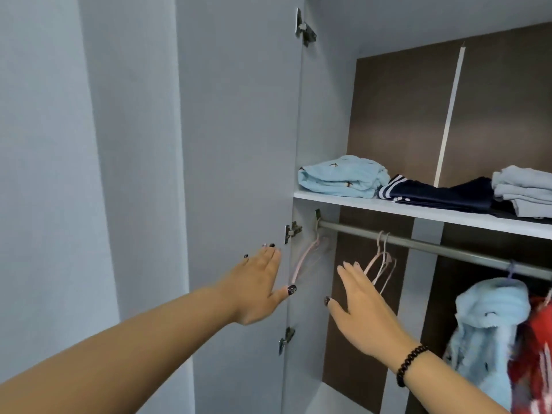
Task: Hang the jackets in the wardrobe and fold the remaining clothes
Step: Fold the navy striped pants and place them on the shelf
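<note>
Left hand (257,286): fingers straight and spread, holding nothing, flat by the edge of the open wardrobe door (236,174).
Right hand (363,303): open and empty, fingertips near the pink hangers (380,264) on the rail (433,245).
Jackets: a light blue fleecy jacket (490,333) and a red garment (534,348) already hang at the right of the rail.
Folded clothes: a pale blue bundle (340,176), a navy striped piece (436,194) and a grey stack (522,189) lie on the shelf (388,207).
Risk: grabbing one hanger may drag its neighbour off, since they hang bunched together.
Hard to see: a blurred pink hanger (304,258) beside the door hinge, possibly swinging; the red garment is cut off at the frame edge.
</note>
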